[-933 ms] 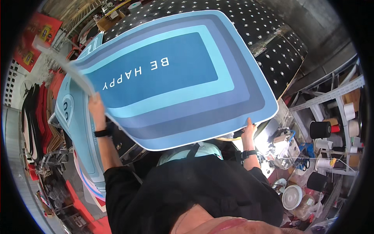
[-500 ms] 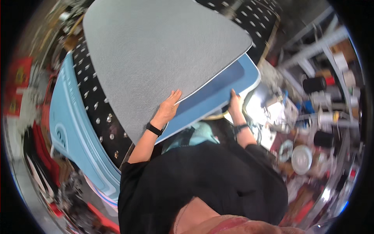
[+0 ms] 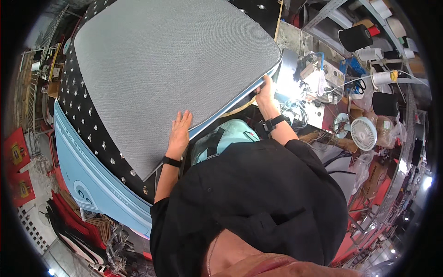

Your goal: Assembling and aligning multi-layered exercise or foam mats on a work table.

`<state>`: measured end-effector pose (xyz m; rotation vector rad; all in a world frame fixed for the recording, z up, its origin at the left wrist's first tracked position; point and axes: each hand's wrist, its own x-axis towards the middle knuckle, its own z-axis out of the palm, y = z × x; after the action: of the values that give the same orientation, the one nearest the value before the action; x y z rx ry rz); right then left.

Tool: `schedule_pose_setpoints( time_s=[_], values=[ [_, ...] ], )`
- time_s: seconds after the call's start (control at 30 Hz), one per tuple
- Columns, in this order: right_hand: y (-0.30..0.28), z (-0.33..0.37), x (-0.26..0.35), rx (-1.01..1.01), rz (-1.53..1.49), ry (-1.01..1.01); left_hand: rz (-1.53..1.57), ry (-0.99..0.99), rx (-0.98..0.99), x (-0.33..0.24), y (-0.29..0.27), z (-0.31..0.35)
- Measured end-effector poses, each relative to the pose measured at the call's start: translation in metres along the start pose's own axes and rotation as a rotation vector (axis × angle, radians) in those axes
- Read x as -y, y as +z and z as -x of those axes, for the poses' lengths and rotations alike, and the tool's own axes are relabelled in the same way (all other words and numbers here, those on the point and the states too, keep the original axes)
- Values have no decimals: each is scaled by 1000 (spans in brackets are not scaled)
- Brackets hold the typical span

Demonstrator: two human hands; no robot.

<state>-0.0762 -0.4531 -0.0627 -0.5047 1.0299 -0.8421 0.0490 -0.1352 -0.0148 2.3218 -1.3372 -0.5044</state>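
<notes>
A large grey textured mat lies over a blue mat, which now shows only as a narrow strip along the near right edge. My left hand rests flat on the grey mat beside that edge, fingers stretched out. Near the right corner, my right hand grips the edge of the mats, thumb up; its other fingers are partly hidden. Beneath lies a black table dotted with shiny metal balls.
Light blue printed mats hang over the table's left side. To the right are a brightly lit sewing machine, a black thread cone on a rack, and a white fan. Red and dark sheets are stacked at lower left.
The grey mat has come down toward me over the blue mat, covering most of it. My left hand has moved slightly left and nearer; my right hand has shifted left and farther away.
</notes>
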Motion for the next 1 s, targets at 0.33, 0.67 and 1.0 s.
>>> schedule_pose_setpoints(
  time_s=[0.33,0.67,1.0],
  values=[
    [-2,-15,-3,231,44,98,-488,-396,-167,45,-34,81],
    [53,73,-38,661,1085,150,448,-1104,-1203,136,7,182],
    [162,198,21,1186,954,-630,1123,-1036,-1452,72,-5,141]
  ],
)
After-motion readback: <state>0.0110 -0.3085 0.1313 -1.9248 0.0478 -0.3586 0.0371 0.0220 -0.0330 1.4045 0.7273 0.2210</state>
